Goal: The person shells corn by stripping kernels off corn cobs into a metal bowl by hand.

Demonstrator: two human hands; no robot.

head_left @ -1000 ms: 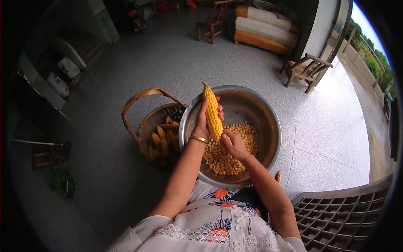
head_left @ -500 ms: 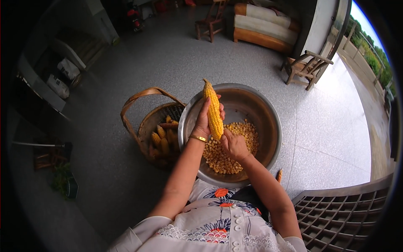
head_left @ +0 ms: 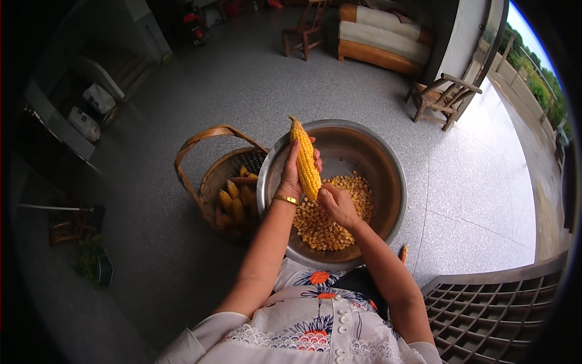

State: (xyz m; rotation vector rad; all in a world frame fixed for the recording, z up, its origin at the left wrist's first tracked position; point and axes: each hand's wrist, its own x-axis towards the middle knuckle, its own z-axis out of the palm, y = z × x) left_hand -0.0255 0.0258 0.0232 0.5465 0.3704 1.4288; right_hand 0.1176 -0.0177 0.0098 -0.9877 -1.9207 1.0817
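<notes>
A yellow corn cob tilts over a wide metal basin, its tapered tip pointing away from me. My left hand wraps round its side, fingers showing on the far edge. At the near, thick end my right hand is closed, thumb pressed against the cob's lower edge; whether loose kernels are in the fingers is hidden. Beneath both hands a heap of loose corn kernels covers the near part of the basin's floor. To the left, a woven basket with a tall handle holds several corn cobs.
A small corn piece lies on the floor right of the basin. A dark lattice rack is at the near right. Farther off stand a wooden chair, another chair and a padded sofa. A potted plant is at left.
The cob and my left hand have shifted slightly left. My right hand has turned a little, its thumb still at the cob's near end.
</notes>
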